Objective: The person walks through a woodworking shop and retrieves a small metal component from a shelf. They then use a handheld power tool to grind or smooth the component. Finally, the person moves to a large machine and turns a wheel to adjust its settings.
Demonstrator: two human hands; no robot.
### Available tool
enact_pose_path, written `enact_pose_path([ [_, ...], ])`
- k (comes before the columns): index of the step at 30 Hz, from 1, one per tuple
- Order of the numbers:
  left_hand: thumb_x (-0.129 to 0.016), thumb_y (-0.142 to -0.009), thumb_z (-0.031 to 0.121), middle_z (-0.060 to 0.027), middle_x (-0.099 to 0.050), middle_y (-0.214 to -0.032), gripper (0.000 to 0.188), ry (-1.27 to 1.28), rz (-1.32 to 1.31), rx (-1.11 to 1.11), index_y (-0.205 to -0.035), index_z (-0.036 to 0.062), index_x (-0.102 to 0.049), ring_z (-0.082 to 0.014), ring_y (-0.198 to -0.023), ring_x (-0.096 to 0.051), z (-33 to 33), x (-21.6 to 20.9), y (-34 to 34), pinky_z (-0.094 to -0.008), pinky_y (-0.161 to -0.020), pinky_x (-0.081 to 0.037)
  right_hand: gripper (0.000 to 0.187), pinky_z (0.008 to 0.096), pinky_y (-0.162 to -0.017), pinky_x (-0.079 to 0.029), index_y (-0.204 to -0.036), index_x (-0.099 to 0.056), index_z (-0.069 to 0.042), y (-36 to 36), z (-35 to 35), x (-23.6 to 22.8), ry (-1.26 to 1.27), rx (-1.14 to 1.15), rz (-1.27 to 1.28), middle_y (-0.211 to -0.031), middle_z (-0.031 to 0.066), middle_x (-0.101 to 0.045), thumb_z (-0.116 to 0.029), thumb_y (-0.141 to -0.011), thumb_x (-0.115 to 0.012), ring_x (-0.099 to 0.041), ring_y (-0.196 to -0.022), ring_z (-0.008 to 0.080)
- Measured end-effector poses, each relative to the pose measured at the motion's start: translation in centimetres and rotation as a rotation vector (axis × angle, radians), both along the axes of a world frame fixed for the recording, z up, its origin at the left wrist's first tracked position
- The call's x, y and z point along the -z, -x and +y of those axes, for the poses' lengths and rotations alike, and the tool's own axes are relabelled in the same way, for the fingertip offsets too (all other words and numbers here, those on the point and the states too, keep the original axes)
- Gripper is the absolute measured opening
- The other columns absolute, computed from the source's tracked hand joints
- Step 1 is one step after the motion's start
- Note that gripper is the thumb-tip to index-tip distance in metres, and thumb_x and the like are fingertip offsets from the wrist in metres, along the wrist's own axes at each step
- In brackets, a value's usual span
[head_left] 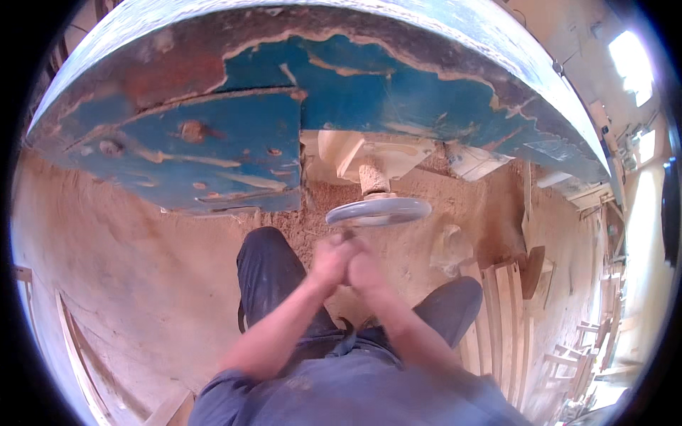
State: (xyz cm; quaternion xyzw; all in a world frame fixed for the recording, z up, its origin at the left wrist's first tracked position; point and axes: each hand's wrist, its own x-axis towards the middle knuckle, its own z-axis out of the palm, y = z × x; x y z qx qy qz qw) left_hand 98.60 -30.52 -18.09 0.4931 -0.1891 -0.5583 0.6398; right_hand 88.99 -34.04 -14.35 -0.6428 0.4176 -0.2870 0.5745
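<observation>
My left hand and my right hand are pressed together in front of my body, between my knees. Both look closed, though blur smears the fingers. A small dark spot shows at their top; whatever they may hold cannot be made out. Just beyond them is a grey metal handwheel, tilted nearly edge-on, on a dust-coated shaft. Whether the hands touch its rim is unclear. Above the wheel spreads a blue machine body with chipped paint and a pale, worn top surface.
Long wooden strips stand beside my right knee, near a brown curved piece. Sawdust covers the floor. More boards lie at the left, and stacked wooden frames are at the far right.
</observation>
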Motion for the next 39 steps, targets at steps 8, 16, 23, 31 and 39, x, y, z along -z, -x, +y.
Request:
enact_pose_path([
  [8,-0.057,-0.096,0.023,-0.0013,-0.061,-0.079,0.022,0.036,-0.035,0.059,-0.1,0.0024,-0.064,-0.0113,-0.068,-0.061,1.9,-5.8,-1.6,-0.0252,-0.06,-0.049,0.014,0.0367,-0.071,-0.051,-0.095,-0.062,-0.001,2.0,-3.3,2.3,0.646,-0.168,0.031,-0.093,0.011,-0.065,-0.007,-0.084,-0.056,-0.062,-0.082,0.0215],
  [16,-0.055,-0.096,0.029,-0.0003,-0.061,-0.083,0.026,0.096,0.192,-0.002,-0.097,0.0035,-0.063,-0.0134,-0.072,-0.06,-2.2,-7.0,3.4,-0.0283,-0.062,-0.049,0.019,0.0307,-0.066,-0.05,-0.091,-0.064,0.0,1.8,-2.5,-3.7,0.163,-0.136,0.235,-0.086,0.0076,-0.063,-0.016,-0.094,-0.054,-0.06,-0.08,0.0154],
  [23,-0.058,-0.093,0.025,0.001,-0.06,-0.081,0.019,0.208,0.195,-0.189,-0.091,0.0066,-0.064,-0.0085,-0.072,-0.058,3.1,-2.1,-0.9,-0.0252,-0.061,-0.046,0.023,0.04,-0.077,-0.051,-0.102,-0.06,0.003,-2.2,0.5,-2.5,0.063,-0.305,0.257,-0.095,0.0123,-0.066,-0.014,-0.09,-0.049,-0.062,-0.094,0.0209],
  [31,-0.061,-0.092,0.026,0.0009,-0.059,-0.073,0.019,0.413,0.449,-0.063,-0.083,0.0092,-0.064,-0.0092,-0.061,-0.054,2.7,-6.2,-2.4,-0.0263,-0.048,-0.04,0.021,0.029,-0.045,-0.043,-0.09,-0.058,-0.009,-4.7,2.9,-7.7,-0.02,0.043,0.178,-0.077,0.0034,-0.057,-0.025,-0.096,-0.045,-0.055,-0.061,0.0126],
  [39,-0.065,-0.087,0.029,-0.0023,-0.059,-0.067,0.028,0.25,0.36,-0.098,-0.074,0.0035,-0.063,-0.0102,-0.065,-0.055,5.0,-2.1,-3.8,-0.0296,-0.054,-0.043,0.015,0.0272,-0.052,-0.046,-0.102,-0.058,-0.002,-4.8,4.0,-3.6,-0.166,0.092,0.28,-0.086,0.0062,-0.059,-0.011,-0.091,-0.052,-0.057,-0.07,0.0128],
])
